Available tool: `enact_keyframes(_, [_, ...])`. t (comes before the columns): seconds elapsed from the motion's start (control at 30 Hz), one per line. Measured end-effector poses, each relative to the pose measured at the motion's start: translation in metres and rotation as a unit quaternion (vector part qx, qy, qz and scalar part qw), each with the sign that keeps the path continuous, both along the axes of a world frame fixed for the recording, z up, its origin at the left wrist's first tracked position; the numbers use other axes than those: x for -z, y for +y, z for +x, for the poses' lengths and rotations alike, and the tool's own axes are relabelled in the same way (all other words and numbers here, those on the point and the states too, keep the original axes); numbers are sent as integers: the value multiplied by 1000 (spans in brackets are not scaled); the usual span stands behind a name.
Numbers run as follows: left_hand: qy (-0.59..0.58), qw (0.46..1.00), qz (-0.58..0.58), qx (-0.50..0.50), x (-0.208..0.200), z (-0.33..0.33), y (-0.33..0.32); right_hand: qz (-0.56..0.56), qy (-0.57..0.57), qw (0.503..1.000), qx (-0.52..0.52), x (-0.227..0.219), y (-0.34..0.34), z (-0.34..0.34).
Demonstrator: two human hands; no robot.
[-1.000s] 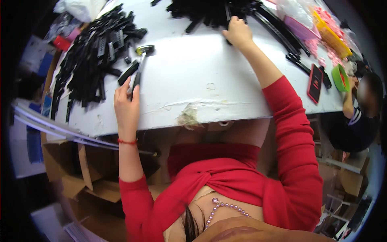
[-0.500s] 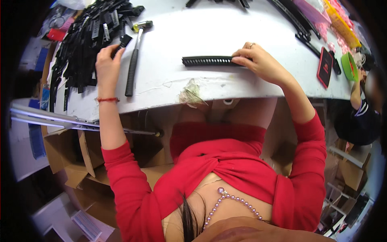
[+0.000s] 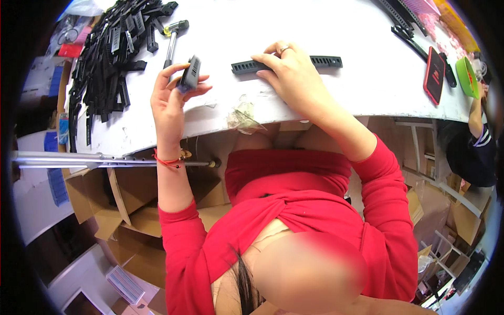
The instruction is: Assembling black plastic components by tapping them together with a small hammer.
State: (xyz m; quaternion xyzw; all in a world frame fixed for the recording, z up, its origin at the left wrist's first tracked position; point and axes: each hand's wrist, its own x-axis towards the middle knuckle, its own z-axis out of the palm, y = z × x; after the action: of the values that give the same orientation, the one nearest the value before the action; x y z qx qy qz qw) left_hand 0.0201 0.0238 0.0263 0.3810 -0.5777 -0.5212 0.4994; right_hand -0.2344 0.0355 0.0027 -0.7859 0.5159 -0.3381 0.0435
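Note:
My left hand (image 3: pixel 170 107) holds a short black slotted plastic piece (image 3: pixel 191 72) between thumb and fingers, raised above the white table (image 3: pixel 210 31). Its other fingers are spread. To the right, a long black slotted plastic strip (image 3: pixel 326 61) lies crosswise on the table. My right hand (image 3: pixel 300 79) grips it near the middle, hiding that part; both ends show. Just beyond my left hand lies a hammer (image 3: pixel 171 47) with a black and yellow head, its handle mostly hidden behind that hand. A big heap of black plastic pieces (image 3: pixel 107 60) covers the table's left side.
At the right lie a red-edged phone (image 3: pixel 434 76), a green bowl (image 3: pixel 465 77) and more black strips (image 3: pixel 401 21). A crumpled clear wrapper (image 3: pixel 243 116) sits at the near edge. Below are a metal pole (image 3: pixel 79 159) and cardboard boxes (image 3: pixel 139 191). Another person (image 3: pixel 472 152) is at far right.
My left hand has come right and nearer, away from the heap, carrying the short piece. My right hand has slid left from the strip's right end to its middle.

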Motion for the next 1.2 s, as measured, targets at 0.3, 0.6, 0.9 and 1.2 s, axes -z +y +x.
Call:
enact_keyframes(0.3, [17,987,151,47,1,4,-8,-35,-11,999,-8,6,9,-2])
enact_keyframes(0.6, [-148,983,64,85,-14,2,-11,-56,17,998,-23,4,14,-2])
enact_keyframes(0.9, [-385,911,-147,10,-2,-3,-4,-8,-45,999,-15,2,18,-2])
enact_keyframes(1.2, [-354,925,-136,20,-7,-3,-6,-2,-90,995,38,2,19,6])
